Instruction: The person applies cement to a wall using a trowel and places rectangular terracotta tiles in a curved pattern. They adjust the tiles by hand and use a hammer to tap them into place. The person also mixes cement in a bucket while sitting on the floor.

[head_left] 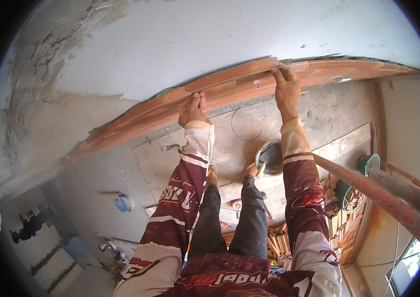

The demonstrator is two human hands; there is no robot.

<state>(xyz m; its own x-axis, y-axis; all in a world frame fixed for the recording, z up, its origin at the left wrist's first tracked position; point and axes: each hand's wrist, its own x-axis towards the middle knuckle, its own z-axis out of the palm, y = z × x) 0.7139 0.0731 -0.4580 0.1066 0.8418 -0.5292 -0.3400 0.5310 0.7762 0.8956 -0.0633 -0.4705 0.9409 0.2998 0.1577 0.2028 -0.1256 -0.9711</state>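
Note:
A long orange clay brick (pixel 232 73) lies on top of a row of similar bricks against the wall, its back edge along grey mortar. At its right end is my right hand (pixel 287 91), thumb in front and fingers reaching over the top. My left hand (pixel 194 109) is closed at the left end, fingertips at the brick's front edge; its palm side is hidden. A thin pale line (pixel 254 72) stretches along the brick faces, passing close to both hands.
Below, a bucket of grey mortar (pixel 271 158) with a tool in it stands by my right foot. A trowel-like tool (pixel 170 148) lies on the boards. A rusty pole (pixel 368 188) slants at right, near green buckets (pixel 368 162) and stacked bricks (pixel 279 242). A blue-and-white pail (pixel 124 203) sits left.

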